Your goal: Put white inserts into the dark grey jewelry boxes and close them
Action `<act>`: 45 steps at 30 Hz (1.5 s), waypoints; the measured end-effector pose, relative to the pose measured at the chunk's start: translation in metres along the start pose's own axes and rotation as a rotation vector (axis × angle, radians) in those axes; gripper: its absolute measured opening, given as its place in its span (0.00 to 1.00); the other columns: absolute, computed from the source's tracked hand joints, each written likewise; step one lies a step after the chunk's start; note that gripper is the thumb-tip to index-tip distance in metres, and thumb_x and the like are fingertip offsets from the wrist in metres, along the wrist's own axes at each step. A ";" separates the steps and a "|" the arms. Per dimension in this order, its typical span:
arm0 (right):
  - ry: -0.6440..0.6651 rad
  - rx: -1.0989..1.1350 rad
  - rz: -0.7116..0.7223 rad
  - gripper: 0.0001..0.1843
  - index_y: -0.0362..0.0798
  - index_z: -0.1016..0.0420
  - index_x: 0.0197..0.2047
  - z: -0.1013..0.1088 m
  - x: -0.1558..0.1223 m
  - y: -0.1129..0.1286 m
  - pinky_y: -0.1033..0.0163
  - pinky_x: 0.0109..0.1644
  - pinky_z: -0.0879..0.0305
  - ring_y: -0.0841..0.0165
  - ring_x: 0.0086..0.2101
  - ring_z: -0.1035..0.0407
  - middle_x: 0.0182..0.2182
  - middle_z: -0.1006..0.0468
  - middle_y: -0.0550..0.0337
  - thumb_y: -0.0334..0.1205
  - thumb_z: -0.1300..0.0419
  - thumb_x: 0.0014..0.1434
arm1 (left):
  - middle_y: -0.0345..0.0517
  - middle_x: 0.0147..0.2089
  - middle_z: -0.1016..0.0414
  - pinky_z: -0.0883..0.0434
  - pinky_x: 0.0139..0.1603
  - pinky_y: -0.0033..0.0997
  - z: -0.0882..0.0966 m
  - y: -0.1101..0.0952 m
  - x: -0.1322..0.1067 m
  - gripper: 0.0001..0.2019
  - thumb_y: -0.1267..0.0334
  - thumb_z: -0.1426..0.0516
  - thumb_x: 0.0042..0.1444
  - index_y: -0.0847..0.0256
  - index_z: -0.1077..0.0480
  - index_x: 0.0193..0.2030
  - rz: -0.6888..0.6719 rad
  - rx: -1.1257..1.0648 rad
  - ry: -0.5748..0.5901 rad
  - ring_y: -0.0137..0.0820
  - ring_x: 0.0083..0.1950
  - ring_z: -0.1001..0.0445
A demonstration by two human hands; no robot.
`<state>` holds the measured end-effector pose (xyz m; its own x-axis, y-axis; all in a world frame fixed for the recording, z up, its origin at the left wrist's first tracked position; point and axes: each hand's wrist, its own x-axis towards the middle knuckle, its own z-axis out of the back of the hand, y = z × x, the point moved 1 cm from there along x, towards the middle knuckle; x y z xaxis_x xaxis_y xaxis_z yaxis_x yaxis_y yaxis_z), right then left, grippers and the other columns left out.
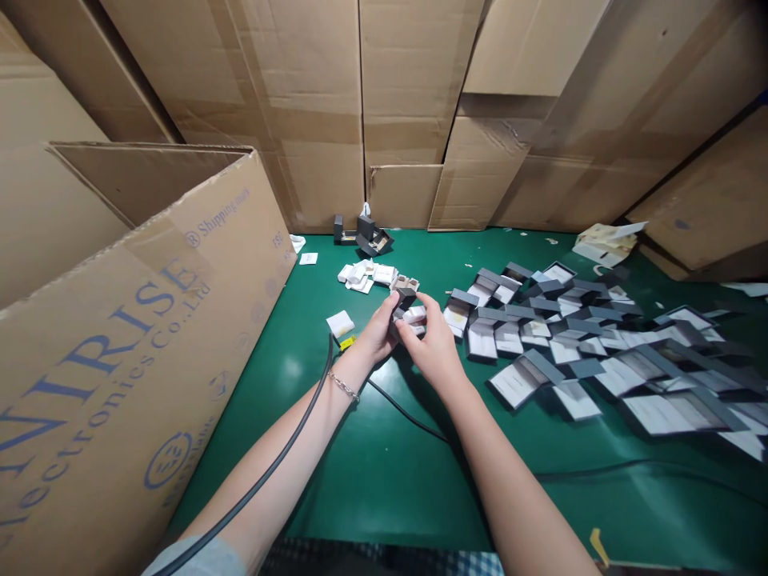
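Observation:
At the middle of the green table, my left hand (380,330) is closed around a small dark grey box (406,298) whose lid stands up. My right hand (433,340) pinches a small white piece (414,316) at the mouth of this box; its exact kind is too small to make out. Just beyond my hands lie small beige inserts (406,283) and a pile of white packets (360,274). A white card (340,322) and a yellow tag (347,342) rest beside my left wrist.
Many open dark boxes with white insides (516,380) spread over the right side. A large cardboard carton (198,320) stands at left. More dark boxes (366,236) sit at the back before cardboard walls (312,104). A black cable (288,448) crosses my left forearm.

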<state>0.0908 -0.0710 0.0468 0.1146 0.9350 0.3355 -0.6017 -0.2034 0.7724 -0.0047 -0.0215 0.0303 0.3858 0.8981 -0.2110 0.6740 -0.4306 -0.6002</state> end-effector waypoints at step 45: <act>0.068 0.121 -0.053 0.33 0.50 0.49 0.64 0.001 0.001 -0.005 0.50 0.50 0.34 0.61 0.47 0.32 0.54 0.34 0.46 0.41 0.46 0.56 | 0.43 0.32 0.28 0.33 0.37 0.25 0.005 0.007 0.005 0.16 0.55 0.38 0.48 0.65 0.29 0.40 -0.156 0.166 0.038 0.25 0.32 0.30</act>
<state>0.0946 -0.0690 0.0437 0.0878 0.9621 0.2582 -0.4962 -0.1825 0.8488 -0.0011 -0.0199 0.0214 0.3104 0.9473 -0.0789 0.6154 -0.2635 -0.7428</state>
